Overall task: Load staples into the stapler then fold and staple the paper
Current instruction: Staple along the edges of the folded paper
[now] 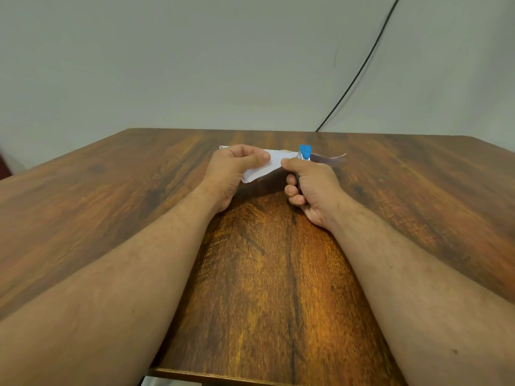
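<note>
Left hand [237, 168] pinches the folded paper [274, 162], thumb on top, held just above the counter [264, 274] at its middle. Right hand [309, 188] is curled round the stapler [304, 153]; only its blue tip shows, at the paper's right edge.

Risks, as judged: layers may slip out of line if the pinch loosens; a shallow bite would catch one layer only; left thumb sits near the stapler mouth.

Counter: dark wood grain. Behind it a plain pale wall [195, 65] with a black cable [359, 68] running down.
</note>
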